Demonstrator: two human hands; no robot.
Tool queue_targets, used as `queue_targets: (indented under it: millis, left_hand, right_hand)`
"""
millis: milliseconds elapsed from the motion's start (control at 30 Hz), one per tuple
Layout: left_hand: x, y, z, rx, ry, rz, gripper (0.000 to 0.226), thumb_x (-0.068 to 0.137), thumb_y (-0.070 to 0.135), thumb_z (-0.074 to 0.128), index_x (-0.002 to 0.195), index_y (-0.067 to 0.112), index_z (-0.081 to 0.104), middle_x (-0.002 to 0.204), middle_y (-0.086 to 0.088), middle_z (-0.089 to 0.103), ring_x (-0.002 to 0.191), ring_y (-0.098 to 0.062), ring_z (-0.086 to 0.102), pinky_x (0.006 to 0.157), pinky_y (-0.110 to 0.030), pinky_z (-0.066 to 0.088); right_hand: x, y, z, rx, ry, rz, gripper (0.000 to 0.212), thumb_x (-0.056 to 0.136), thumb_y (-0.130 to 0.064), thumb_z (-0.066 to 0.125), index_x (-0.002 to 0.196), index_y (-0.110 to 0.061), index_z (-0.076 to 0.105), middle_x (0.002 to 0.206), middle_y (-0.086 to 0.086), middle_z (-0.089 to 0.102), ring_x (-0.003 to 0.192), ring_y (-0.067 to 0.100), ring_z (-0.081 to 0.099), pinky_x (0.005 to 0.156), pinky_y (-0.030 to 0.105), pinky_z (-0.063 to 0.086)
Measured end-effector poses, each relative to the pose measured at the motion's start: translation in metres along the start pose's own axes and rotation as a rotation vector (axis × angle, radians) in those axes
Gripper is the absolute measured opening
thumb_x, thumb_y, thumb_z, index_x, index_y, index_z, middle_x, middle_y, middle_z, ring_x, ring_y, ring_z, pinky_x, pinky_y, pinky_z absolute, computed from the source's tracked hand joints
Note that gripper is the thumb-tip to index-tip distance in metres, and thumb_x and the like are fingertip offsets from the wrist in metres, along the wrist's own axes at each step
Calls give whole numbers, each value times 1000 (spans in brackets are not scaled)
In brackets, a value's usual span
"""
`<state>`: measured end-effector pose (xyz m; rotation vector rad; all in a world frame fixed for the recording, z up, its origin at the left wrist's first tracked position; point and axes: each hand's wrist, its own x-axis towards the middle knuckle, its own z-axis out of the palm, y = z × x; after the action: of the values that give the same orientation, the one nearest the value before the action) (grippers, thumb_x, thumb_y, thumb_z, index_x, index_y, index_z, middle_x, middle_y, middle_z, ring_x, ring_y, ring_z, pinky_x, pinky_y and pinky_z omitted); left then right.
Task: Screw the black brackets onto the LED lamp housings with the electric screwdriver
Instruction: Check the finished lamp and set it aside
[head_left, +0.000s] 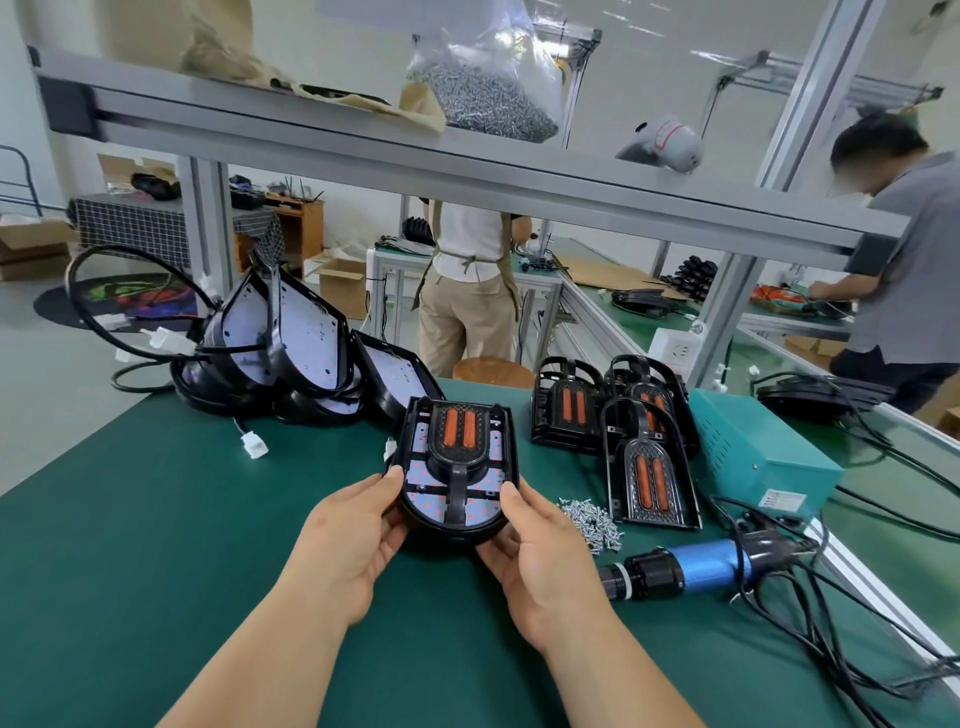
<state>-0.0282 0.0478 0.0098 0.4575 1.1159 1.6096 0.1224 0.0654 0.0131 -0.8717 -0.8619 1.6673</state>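
Observation:
I hold one LED lamp housing (451, 498) above the green mat, its white LED board facing up with a black bracket (459, 448) and orange lens laid on it. My left hand (347, 535) grips its left edge, thumb on the rim. Gripping the right edge is my right hand (540, 556). The blue and black electric screwdriver (691, 566) lies on the mat to the right, untouched. A small pile of loose screws (592, 519) sits between the housing and the screwdriver.
Several bare housings with cables (291, 343) are piled at the back left. Several black brackets (644, 467) stand at the right. A teal power box (753, 452) and tangled cords (831, 623) fill the right edge. Two people work at benches beyond.

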Motion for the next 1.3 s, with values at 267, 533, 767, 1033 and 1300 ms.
queue_targets:
  millis: [267,533,767,1033,1300]
  left_hand:
    - [-1,-1,-2,17,-4,50,30,94,17,65,68,16,79,88,0,79,77,-10,71,79,-29,53]
    - [-3,-6,5,134,56,89,24,98,23,60,82,14,76,87,3,78,84,-11,70,75,-26,51]
    - [-16,-12,18,265,145,313,30,101,32,50,72,39,51,62,46,55,69,21,55,71,-15,40]
    - [-4,-16,12,330,248,323,24,103,34,43,110,22,62,94,26,59,103,-16,52,91,-26,34]
    - [2,-21,13,379,240,345,51,102,39,43,148,16,45,153,3,45,141,-16,39,113,-29,27]
  right_hand:
    - [1,3,-1,-20,-1,4,20,101,-18,55,103,-17,75,100,2,77,75,7,71,63,22,56]
    - [-1,5,-1,-61,-78,-39,27,97,-6,56,118,-17,69,105,4,77,82,12,71,70,22,56]
    - [-5,8,3,-89,-73,-78,31,95,-10,57,121,-22,68,112,7,75,86,17,70,74,26,53]
    - [-7,12,14,-217,-22,-136,27,97,-11,59,117,-27,69,80,-3,74,58,4,59,78,30,49]
    - [-10,7,11,-186,-27,-103,32,98,-9,58,126,-25,61,78,-7,73,58,0,60,73,22,55]
